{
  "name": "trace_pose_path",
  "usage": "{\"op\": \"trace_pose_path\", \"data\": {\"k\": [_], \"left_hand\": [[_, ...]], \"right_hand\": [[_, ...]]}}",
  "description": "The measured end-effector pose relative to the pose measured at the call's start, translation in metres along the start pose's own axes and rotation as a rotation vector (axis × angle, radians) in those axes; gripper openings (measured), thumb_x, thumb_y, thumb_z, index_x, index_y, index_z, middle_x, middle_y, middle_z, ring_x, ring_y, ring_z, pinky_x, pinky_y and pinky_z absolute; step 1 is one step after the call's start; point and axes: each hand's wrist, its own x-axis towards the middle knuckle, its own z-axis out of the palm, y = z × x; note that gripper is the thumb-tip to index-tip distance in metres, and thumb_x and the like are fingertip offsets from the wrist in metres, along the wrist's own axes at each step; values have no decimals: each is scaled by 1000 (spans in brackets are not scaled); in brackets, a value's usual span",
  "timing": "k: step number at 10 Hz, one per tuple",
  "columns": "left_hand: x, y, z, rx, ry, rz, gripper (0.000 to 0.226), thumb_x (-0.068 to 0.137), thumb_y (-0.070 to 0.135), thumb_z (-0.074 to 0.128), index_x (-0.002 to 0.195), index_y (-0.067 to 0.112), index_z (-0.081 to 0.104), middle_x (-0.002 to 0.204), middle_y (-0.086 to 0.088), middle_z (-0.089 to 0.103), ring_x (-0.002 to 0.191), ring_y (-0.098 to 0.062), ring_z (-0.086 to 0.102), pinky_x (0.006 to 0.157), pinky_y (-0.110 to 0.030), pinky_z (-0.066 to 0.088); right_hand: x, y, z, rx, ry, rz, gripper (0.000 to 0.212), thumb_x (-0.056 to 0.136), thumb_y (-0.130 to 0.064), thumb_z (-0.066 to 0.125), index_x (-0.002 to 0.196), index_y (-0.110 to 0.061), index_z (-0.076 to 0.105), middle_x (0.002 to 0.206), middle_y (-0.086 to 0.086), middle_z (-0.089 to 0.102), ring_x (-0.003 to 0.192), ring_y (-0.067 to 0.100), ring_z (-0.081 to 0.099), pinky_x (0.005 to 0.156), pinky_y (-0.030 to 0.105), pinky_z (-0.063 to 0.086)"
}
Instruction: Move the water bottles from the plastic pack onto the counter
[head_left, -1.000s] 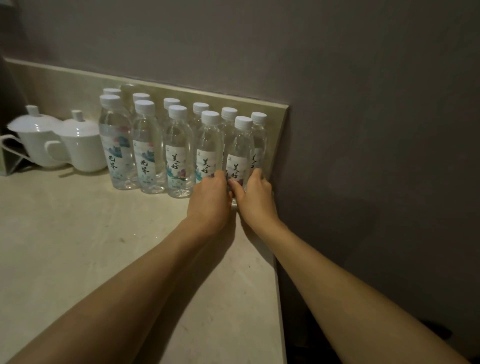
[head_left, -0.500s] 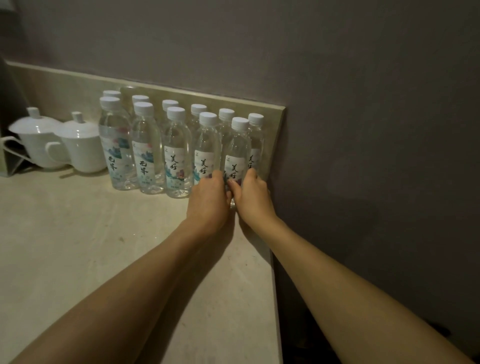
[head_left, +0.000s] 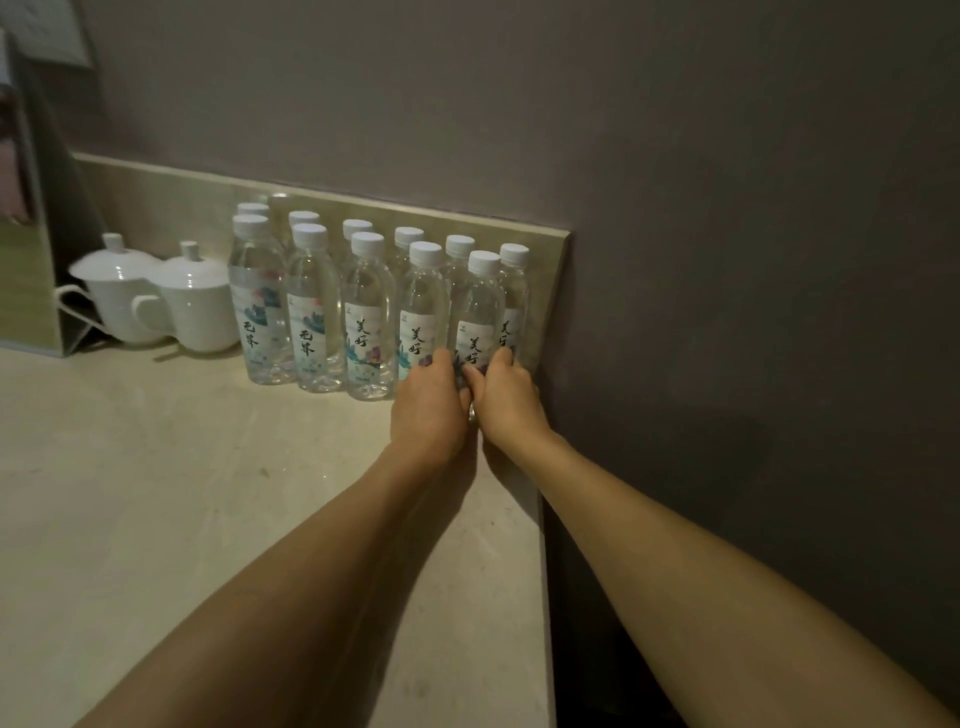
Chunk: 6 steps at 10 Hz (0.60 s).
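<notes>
Several clear water bottles with white caps stand in two rows on the pale counter (head_left: 182, 493), against the low backsplash. My left hand (head_left: 428, 408) grips the lower part of the second bottle from the right in the front row (head_left: 425, 306). My right hand (head_left: 506, 397) grips the base of the rightmost front bottle (head_left: 480, 306). Both hands sit side by side, thumbs nearly touching, and they hide the bottoms of these bottles. No plastic pack is in view.
Two white lidded cups (head_left: 200, 306) stand left of the bottles, next to a slanted stand (head_left: 31, 291). The counter's right edge (head_left: 543, 545) runs just right of my hands, with a dark gap and a grey wall (head_left: 727, 260) beyond.
My hands stay on the same two bottles. The view has shifted slightly, so the bottles sit a little lower and further left in the frame.
</notes>
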Motion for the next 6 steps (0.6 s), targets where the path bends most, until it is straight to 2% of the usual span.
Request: {"op": "trace_pose_path", "data": {"k": [1,2,4,5,6], "left_hand": [[1,0,2,-3,18,-4,17,96,14,54,111,6,57,105,-15,65,95,-33,61,73,-39,46],[-1,0,1,1,-8,-17,17,95,16,54,109,6,56,104,-16,65,94,-34,62,73,-41,49],[-6,3,-18,35,-36,-54,21,92,25,58,100,7,65,95,-14,71,89,-32,66,77,-40,55],[-10,7,-31,63,-21,-55,19,93,25,54,93,11,67,89,-10,71,83,-29,66,76,-42,57],[-12,7,-42,42,34,-50,23,94,21,47,84,10,64,82,-8,68,78,-30,63,67,-37,50]], "right_hand": [[0,0,0,7,2,-8,42,100,-37,43,123,-2,43,125,22,54,113,39,54,77,34,37],[-3,0,-2,37,-14,-4,45,99,-38,45,123,0,44,127,22,54,114,39,53,85,40,44],[-10,-4,-12,26,1,9,54,96,-38,51,129,4,44,131,23,52,117,40,53,90,42,45],[-15,-10,-19,16,66,-3,49,96,-38,50,127,0,46,128,19,54,112,36,56,88,42,47],[-25,-18,-25,16,152,-13,43,97,-37,48,124,-4,47,126,16,55,110,34,56,85,40,45]]}}
